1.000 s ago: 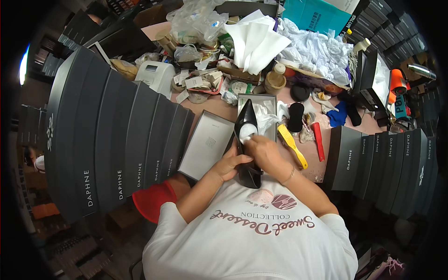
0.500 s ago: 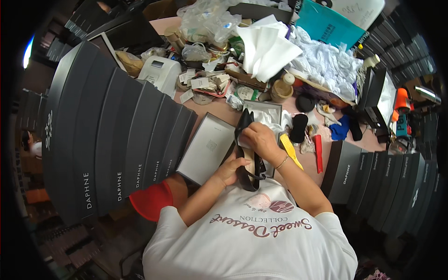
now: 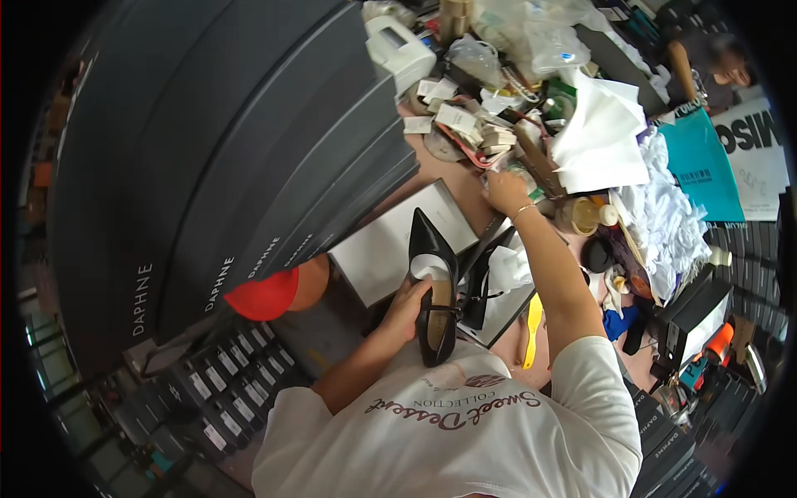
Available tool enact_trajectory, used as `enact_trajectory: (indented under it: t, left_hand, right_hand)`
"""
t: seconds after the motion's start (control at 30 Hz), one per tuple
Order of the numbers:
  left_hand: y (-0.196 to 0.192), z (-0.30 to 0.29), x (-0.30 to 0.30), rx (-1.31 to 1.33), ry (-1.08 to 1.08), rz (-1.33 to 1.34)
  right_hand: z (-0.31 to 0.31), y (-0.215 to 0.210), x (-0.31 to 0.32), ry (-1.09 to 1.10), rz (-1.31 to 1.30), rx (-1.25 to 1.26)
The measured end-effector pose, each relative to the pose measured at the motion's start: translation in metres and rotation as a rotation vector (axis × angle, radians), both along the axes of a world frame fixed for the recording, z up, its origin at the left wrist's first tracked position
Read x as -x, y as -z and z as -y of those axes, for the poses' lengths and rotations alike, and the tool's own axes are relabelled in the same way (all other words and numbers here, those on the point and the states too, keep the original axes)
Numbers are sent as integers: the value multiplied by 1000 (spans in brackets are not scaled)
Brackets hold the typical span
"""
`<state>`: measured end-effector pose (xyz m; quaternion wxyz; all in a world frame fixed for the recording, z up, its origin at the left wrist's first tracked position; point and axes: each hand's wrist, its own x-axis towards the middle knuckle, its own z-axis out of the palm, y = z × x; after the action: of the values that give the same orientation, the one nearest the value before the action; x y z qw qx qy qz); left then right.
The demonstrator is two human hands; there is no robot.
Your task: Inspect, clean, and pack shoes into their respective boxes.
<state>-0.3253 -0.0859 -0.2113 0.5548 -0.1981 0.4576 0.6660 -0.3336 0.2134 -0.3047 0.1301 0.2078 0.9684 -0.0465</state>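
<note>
My left hand is closed round the side of a black pointed shoe with a thin strap, held toe away from me. White paper sits inside its toe. My right hand reaches far across the table, its fingers curled down beside a pile of paper tags; whatever they grip is hidden. Beyond the held shoe, a second black shoe lies in an open shoebox with crumpled white tissue. The light-grey box lid lies to the left of it.
Dark shoeboxes form a tall stack at left. A yellow shoehorn-like tool, a jar, white sheets and plastic bags crowd the table. A red bin stands below left. Another person is at the far right.
My right hand has left the shoe and moved away to the tag pile. My left hand still holds the shoe, now with its opening turned up. The view has swung left.
</note>
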Motion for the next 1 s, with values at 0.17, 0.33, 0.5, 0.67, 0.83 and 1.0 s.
enact_trajectory:
  t: [0.17, 0.33, 0.5, 0.67, 0.83, 1.0]
  left_hand:
    - [6, 9, 8, -63, 87, 67]
    - [18, 0, -3, -81, 97, 23]
    - [-3, -9, -20, -203, 146, -67]
    - [-15, -20, -32, -237, 364, -405]
    - [-21, -21, -34, -346, 444, -372]
    - [-9, -25, -34, -348, 468, -287]
  right_hand:
    - [35, -66, -16, 83, -380, 498]
    - [135, -134, -103, 338, -834, 1480]
    - [180, -152, -138, 184, -703, 492]
    - [182, -170, -151, 250, -629, 308]
    - [180, -158, -155, 274, -819, 227]
    - [185, -173, -161, 329, -659, 138]
